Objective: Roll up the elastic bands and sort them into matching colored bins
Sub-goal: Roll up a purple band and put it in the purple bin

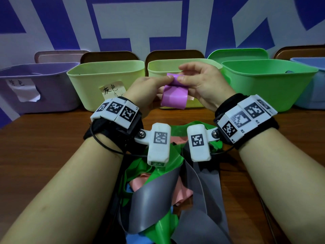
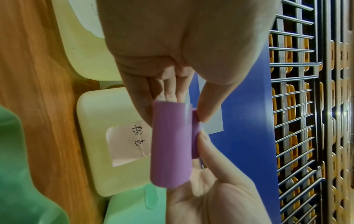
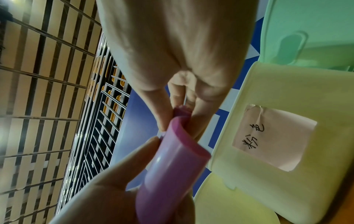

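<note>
Both grips pinching one purple band [image 1: 173, 95], held up above the surface [image 1: 52, 147]. Left hand [image 1: 142, 88] thumb and forefinger nipping the band's top edge from the left; right hand [image 1: 200, 81] thumb and forefinger nipping the same edge from the right, tips almost meeting. From the left wrist view, left hand [image 2: 172, 53] with thumb pressed on a narrow rolled fold at the band's [image 2: 172, 145] top, remaining fingers tucked behind; right hand [image 2: 214, 189] cupped below, thumb on the same fold. From the right wrist view, right hand [image 3: 172, 53] thumb and fingers closed on the band's [image 3: 172, 174] curled end, left hand [image 3: 118, 197] supporting underneath. Band hanging down as a short flat loop between the palms.

Just behind the grips, a pale yellow-green bin [image 1: 175, 65] with a paper label, partly hidden by the band. Left of it, a second yellow-green bin [image 1: 105, 85] with a handwritten label; further left, a purple bin [image 1: 38, 88]. Right of the grips, a green bin [image 1: 267, 83]; beyond that, the edge of a blue bin [image 1: 311, 85].

Below the wrists, nearer the body, a loose heap of bands [image 1: 167, 199] on the wooden surface: green, grey, pink and blue, tangled and overlapping.
</note>
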`<state>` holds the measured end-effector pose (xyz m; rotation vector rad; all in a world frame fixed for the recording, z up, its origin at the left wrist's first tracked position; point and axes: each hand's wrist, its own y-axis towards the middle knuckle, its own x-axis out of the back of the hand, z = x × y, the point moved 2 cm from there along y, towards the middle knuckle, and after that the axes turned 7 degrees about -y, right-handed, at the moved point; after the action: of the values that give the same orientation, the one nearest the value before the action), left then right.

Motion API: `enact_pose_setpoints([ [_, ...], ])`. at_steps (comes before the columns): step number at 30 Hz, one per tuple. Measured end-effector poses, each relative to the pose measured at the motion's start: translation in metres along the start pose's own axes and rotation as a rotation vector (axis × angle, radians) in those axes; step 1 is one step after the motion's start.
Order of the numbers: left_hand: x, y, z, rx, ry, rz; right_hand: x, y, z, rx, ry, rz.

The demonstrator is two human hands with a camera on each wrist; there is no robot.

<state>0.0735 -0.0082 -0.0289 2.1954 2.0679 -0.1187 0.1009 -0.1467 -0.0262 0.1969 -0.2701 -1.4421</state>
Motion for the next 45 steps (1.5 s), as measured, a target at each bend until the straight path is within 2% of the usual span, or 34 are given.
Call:
enact_pose_setpoints([
  [9,0.001,0.004,0.004,0.012,0.038,0.035,-0.001,-0.002,0.001,0.015,0.027,-0.089],
  [12,0.002,0.006,0.004,-0.057,0.010,0.059,-0.001,-0.002,0.000,0.045,-0.046,-0.123],
  [18,0.004,0.009,0.002,-0.165,-0.057,0.031,0.000,-0.002,0.000,0.041,-0.091,-0.093],
  [25,0.002,0.009,0.003,-0.139,-0.034,0.072,-0.001,-0.002,0.000,0.054,-0.101,-0.100],
  [28,0.002,0.009,0.004,-0.156,-0.014,0.042,-0.001,-0.001,-0.001,0.042,-0.102,-0.101],
  [33,0.004,0.011,0.004,-0.170,0.058,-0.006,-0.004,-0.004,-0.002,-0.060,-0.183,0.000],
  [45,0.005,0.009,0.003,-0.067,-0.082,0.055,-0.001,-0.003,-0.001,-0.005,-0.146,-0.038],
])
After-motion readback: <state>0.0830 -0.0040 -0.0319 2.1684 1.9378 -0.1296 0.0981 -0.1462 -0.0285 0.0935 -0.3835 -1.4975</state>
